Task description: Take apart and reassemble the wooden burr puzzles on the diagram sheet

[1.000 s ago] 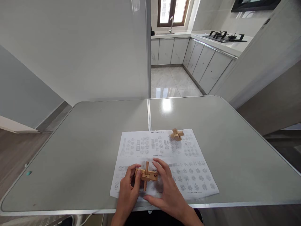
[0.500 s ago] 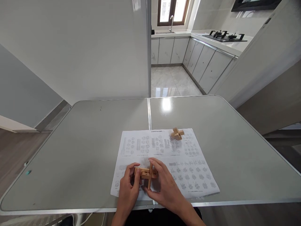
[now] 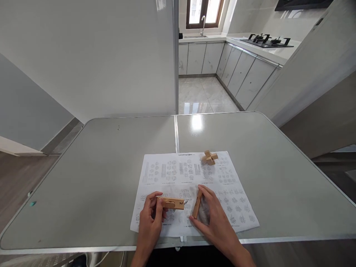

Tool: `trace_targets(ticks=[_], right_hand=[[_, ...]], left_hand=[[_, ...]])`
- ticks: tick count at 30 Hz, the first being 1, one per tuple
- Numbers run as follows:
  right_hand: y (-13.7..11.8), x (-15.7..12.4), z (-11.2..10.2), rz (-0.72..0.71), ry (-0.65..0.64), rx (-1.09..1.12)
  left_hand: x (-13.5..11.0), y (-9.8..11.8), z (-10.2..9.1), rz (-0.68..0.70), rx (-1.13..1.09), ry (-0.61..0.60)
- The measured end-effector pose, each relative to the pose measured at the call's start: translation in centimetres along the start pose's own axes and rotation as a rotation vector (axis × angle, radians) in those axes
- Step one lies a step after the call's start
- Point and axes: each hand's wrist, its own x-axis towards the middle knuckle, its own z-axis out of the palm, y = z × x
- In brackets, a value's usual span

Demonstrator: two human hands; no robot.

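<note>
My left hand [image 3: 150, 215] pinches a notched wooden puzzle piece [image 3: 174, 203] marked with a "2", which points to the right above a printed sheet. My right hand [image 3: 215, 213] grips a second wooden puzzle stick [image 3: 197, 204] by its two ends between thumb and fingers, tilted nearly upright. A gap separates the two pieces. The printed instruction sheet [image 3: 167, 176], covered in small diagrams, lies beneath both hands. Near its upper right stands an assembled wooden burr puzzle [image 3: 209, 158], touched by neither hand.
The grey folding table [image 3: 111, 178] has a metal seam in the middle and a metal rim. A small green bit [image 3: 32, 203] lies at its left edge. Beyond are a white wall panel [image 3: 125, 55] and a kitchen with a gas stove [image 3: 267, 40].
My right hand has moved right, drawing its wooden stick away from the piece in my left hand. The two pieces were crossed together before and are now apart.
</note>
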Motion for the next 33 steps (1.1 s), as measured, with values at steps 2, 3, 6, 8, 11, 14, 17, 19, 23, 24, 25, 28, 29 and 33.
trace_targets(ticks=[2, 3, 6, 8, 11, 14, 17, 19, 23, 24, 25, 28, 29, 33], right_hand=[[0.2, -0.2, -0.2, 0.019, 0.009, -0.020], [0.3, -0.2, -0.3, 0.026, 0.012, -0.029], [0.5, -0.3, -0.4, 0.027, 0.028, -0.056], [0.6, -0.2, -0.4, 0.007, 0.039, -0.080], [0.5, 0.0, -0.5, -0.029, 0.068, -0.116], [-0.3, -0.1, -0.9, -0.057, 0.111, -0.111], [-2.3, -0.4, -1.4, -0.042, 0.156, 0.017], [-3.8, -0.7, -1.4, 0.024, 0.090, 0.195], [-5.8, -0.8, -0.5, 0.304, -0.206, 0.635], [-6.0, -0.9, -0.1, 0.331, -0.256, 0.730], [-6.0, -0.9, 0.2, 0.345, -0.285, 0.799], [-5.6, -1.3, 0.9, 0.365, -0.330, 0.863], [-5.4, -1.4, 0.9, 0.376, -0.338, 0.856], [-5.4, -1.6, 0.4, 0.411, -0.361, 0.774]], left_hand=[[0.0, 0.2, 0.0, 0.003, -0.012, 0.009], [0.0, 0.2, 0.0, 0.004, -0.020, 0.013], [-0.2, 0.2, -0.1, -0.005, -0.048, 0.058], [-0.3, 0.2, -0.2, -0.010, -0.048, 0.097], [-0.7, -0.1, -0.2, 0.027, 0.014, 0.107], [-1.0, -0.8, 0.1, 0.106, 0.117, 0.114], [-1.4, -1.5, 0.7, 0.247, 0.194, 0.150], [-1.7, -1.6, 1.2, 0.374, 0.216, 0.175], [-2.0, -1.0, 1.8, 0.605, 0.280, 0.193], [-2.0, -0.7, 1.8, 0.643, 0.306, 0.194], [-2.0, -0.6, 1.8, 0.667, 0.332, 0.197], [-1.8, -0.4, 1.7, 0.679, 0.388, 0.245], [-1.8, -0.5, 1.7, 0.674, 0.397, 0.260], [-1.4, -0.7, 2.1, 0.662, 0.419, 0.296]])
